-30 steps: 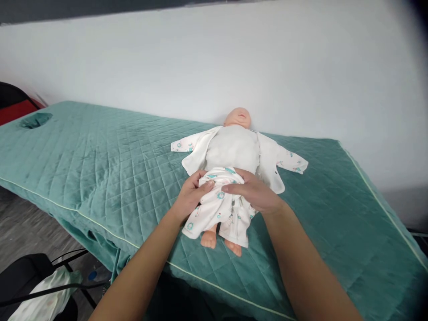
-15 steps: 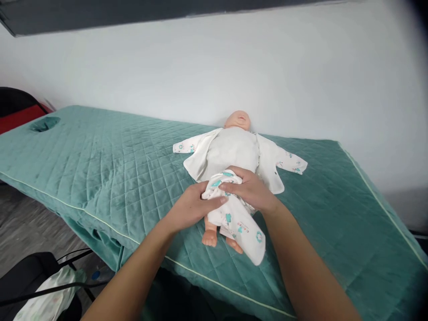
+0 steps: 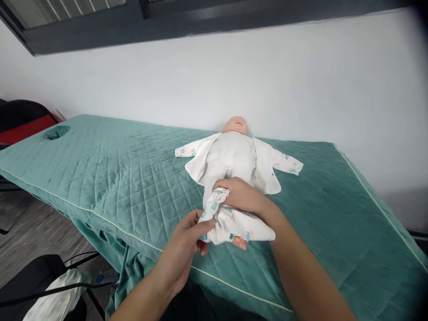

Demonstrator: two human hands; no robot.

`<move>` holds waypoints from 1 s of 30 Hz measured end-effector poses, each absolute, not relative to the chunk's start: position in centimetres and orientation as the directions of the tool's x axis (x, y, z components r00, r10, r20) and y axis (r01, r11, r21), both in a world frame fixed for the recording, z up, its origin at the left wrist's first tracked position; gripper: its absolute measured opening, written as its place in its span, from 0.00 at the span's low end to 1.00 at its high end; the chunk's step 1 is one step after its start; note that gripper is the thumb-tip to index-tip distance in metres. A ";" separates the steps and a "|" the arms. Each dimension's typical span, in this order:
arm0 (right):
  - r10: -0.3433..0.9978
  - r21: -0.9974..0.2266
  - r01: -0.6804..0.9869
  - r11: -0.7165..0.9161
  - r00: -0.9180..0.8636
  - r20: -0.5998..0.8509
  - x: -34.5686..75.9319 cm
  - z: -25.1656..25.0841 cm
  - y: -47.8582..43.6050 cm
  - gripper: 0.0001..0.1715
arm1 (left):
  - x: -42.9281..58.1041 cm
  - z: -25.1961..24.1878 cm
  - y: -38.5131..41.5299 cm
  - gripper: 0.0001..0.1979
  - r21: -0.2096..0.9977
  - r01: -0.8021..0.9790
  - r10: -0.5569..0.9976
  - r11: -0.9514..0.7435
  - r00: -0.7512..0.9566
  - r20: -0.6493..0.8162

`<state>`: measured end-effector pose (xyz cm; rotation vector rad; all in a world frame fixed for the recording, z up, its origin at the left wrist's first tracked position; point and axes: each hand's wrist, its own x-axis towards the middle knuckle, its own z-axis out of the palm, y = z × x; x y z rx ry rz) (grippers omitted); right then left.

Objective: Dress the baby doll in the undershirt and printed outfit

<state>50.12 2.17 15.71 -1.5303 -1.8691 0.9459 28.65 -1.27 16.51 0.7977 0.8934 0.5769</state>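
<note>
A baby doll (image 3: 230, 154) lies on its back on the green quilted bed cover, head toward the wall. It wears an open white baby jacket (image 3: 195, 165) with printed sleeves spread to both sides. Bunched around the doll's lower legs are white baby pants (image 3: 250, 225) with a green print, one leg of them hanging loose to the right. My left hand (image 3: 187, 243) pinches the bunched cloth near one foot, thumb on top. My right hand (image 3: 239, 194) is closed on the upper edge of the pants, over the doll's leg. One doll foot (image 3: 239, 242) shows below the cloth.
The green bed (image 3: 133, 169) has a face hole (image 3: 56, 132) at its far left end. Behind it stands a white wall (image 3: 200, 84) under a dark window frame (image 3: 167, 22). At lower left, a black chair (image 3: 31, 281) holds a printed white cloth (image 3: 56, 296).
The pants have moved down toward the doll's feet, baring more of its white legs. My left hand has shifted lower, to the foot. The view has tilted up slightly.
</note>
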 end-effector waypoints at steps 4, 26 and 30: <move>0.974 -0.710 0.692 0.131 -0.222 -0.038 50.2 16.1 2.2 0.09 | 28.1 16.8 -3.7 0.17 0.769 -0.122 0.720 0.628 0.465 -0.515; 0.945 -0.565 0.813 0.140 -0.281 -0.169 49.2 16.6 1.2 0.06 | 25.0 9.4 -1.4 0.20 0.933 0.228 0.787 0.277 0.504 -0.357; 0.944 -0.531 0.836 0.139 -0.274 -0.184 49.1 16.8 1.2 0.12 | 25.7 10.5 -0.8 0.19 0.919 0.193 0.741 0.345 0.545 -0.393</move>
